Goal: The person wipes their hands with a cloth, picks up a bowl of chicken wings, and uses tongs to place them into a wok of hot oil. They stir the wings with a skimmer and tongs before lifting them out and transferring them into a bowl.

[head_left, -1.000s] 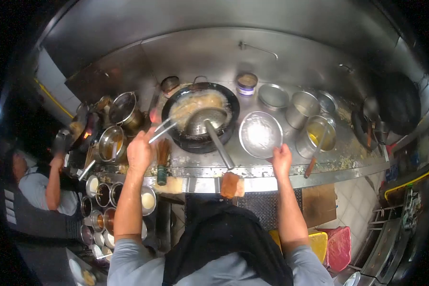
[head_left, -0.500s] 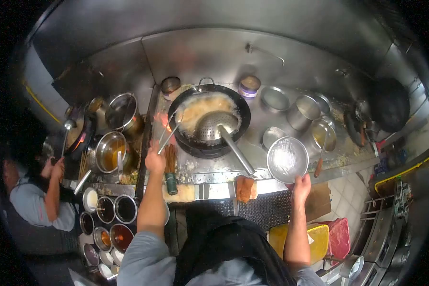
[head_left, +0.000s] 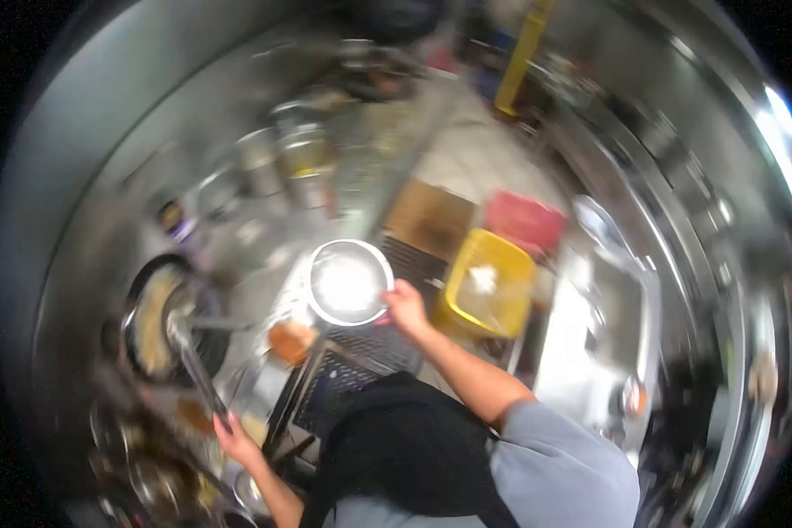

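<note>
My right hand [head_left: 407, 310] grips the rim of a shiny metal bowl [head_left: 350, 282], held out over the edge of the cooking counter. Closed around the handle end of metal tongs [head_left: 201, 374] is my left hand [head_left: 240, 444]. The tongs reach toward a black wok [head_left: 134, 339] of pale frothy liquid at the left. A perforated skimmer rests in the wok, its handle [head_left: 220, 323] pointing right; blur hides how the tong tips and skimmer meet. An orange-brown cloth [head_left: 291, 341] lies at the counter's edge, below the bowl.
A yellow bin [head_left: 488, 304] and a red bin [head_left: 524, 222] stand right of the bowl, beside a cardboard sheet [head_left: 431, 218] on the floor. Further right is a metal sink [head_left: 612, 308]. Blurred metal pots [head_left: 304, 151] stand on the counter.
The view has swung right, bringing the sink into sight and the wok to the left. Both hands keep their holds on the tongs and the bowl.
</note>
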Demonstrator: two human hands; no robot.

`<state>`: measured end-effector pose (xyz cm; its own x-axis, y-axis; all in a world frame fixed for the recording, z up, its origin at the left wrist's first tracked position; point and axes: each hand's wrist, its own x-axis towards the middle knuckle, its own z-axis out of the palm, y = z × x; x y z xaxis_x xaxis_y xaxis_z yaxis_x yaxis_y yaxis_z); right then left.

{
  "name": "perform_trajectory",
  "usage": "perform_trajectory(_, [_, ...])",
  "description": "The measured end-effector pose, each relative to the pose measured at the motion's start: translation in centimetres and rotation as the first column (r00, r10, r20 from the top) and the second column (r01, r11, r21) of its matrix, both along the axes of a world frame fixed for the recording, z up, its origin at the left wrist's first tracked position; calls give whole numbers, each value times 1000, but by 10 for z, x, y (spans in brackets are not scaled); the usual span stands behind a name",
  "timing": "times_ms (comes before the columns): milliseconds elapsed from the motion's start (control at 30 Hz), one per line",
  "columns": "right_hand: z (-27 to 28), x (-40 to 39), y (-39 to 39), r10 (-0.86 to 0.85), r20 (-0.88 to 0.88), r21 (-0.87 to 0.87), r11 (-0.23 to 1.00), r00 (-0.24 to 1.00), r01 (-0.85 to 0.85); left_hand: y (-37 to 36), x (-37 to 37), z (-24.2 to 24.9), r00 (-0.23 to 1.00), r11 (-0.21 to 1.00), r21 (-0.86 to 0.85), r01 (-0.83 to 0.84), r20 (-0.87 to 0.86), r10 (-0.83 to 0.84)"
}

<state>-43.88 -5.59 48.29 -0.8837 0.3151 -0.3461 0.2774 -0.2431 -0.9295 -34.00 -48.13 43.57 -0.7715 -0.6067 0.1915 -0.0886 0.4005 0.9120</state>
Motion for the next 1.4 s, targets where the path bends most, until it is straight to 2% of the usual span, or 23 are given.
perform_trajectory(67, [-15, 47, 52, -125, 53, -49, 991, 991, 127, 46, 5, -4, 968, 985, 40, 170, 182, -175])
perform_trajectory(133, [-34, 104, 103, -351, -1, -143, 927, 936, 347, 90, 4, -28, 951, 947, 166, 275, 95, -293])
perform_trajectory(200, [-60, 169, 161, -518, 4, -12, 855, 855, 518, 149, 13, 4, 902, 903, 135, 407, 94, -420])
perform_trajectory(267, [-63, 232, 210, -730, 38, 49, 684, 683, 728, 186, 12, 18, 853, 858, 112, 501, 103, -512])
perform_trajectory(333, [-74, 293, 268, -923, -27, 17, 383, 384, 923, 208, 11, 18, 760, 751, 165, 640, 6, -649])
perform_trajectory(367, [-87, 329, 306, -911, -29, 359, 374, 411, 855, 215, 11, 18, 739, 736, 143, 662, 35, -672])
perform_trajectory(467, [-89, 390, 400, -961, -36, 613, 195, 274, 766, 232, 10, 21, 710, 712, 83, 697, 64, -702])
perform_trajectory(500, [-82, 387, 414, -962, -36, 610, 195, 272, 768, 236, 8, 18, 709, 712, 80, 698, 62, -703])
perform_trajectory(567, [-68, 385, 435, -974, -114, 155, 178, 197, 972, 241, 7, 8, 701, 700, 90, 708, 33, -713])
perform_trajectory(667, [-68, 339, 408, -892, -169, 102, 407, 419, 908, 258, 16, 31, 684, 690, 56, 721, 96, -723])
perform_trajectory(700, [-95, 322, 400, -816, -132, 245, 523, 562, 817, 259, 19, 28, 695, 697, 76, 713, 51, -717])
perform_trajectory(733, [-102, 299, 356, -715, -268, 121, 640, 646, 759, 261, 23, 30, 705, 707, 74, 703, 50, -707])
perform_trajectory(767, [-83, 273, 307, -640, -197, 129, 734, 743, 667, 264, 28, 35, 711, 715, 74, 696, 74, -700])
perform_trajectory(833, [-81, 229, 226, -406, -230, 129, 888, 884, 442, 260, 34, 30, 707, 715, 137, 685, 112, -699])
perform_trajectory(867, [-47, 212, 183, -309, -164, -6, 950, 937, 313, 263, 39, 34, 730, 738, 132, 661, 113, -674])
perform_trajectory(933, [-30, 183, 125, 4, -135, -39, 999, 991, -9, 269, 47, 46, 756, 681, 504, 531, 81, -649])
perform_trajectory(1067, [2, 152, 45, 439, -237, 20, 894, 866, -448, 301, 15, 83, 669, 496, 542, 678, -178, -721])
perform_trajectory(1133, [13, 143, 28, 444, -273, 121, 896, 853, -428, 323, -10, 94, 685, 418, 628, 656, -263, -679])
perform_trajectory(1167, [16, 139, 21, 355, -322, 41, 931, 878, -362, 333, -21, 103, 692, 395, 661, 637, -266, -671])
perform_trajectory(1200, [20, 132, 20, 398, -322, 54, 913, 859, -403, 344, -31, 111, 697, 368, 695, 617, -266, -666])
perform_trajectory(1267, [22, 117, 24, 195, -375, 46, 980, 906, -192, 360, -53, 114, 692, 335, 723, 605, -269, -670])
perform_trajectory(1333, [20, 106, 32, 114, -325, 28, 993, 939, -111, 374, -77, 110, 634, 284, 700, 655, -306, -710])
perform_trajectory(1400, [20, 92, 36, 73, -376, 5, 997, 924, -77, 385, -97, 127, 613, 204, 730, 653, -351, -707])
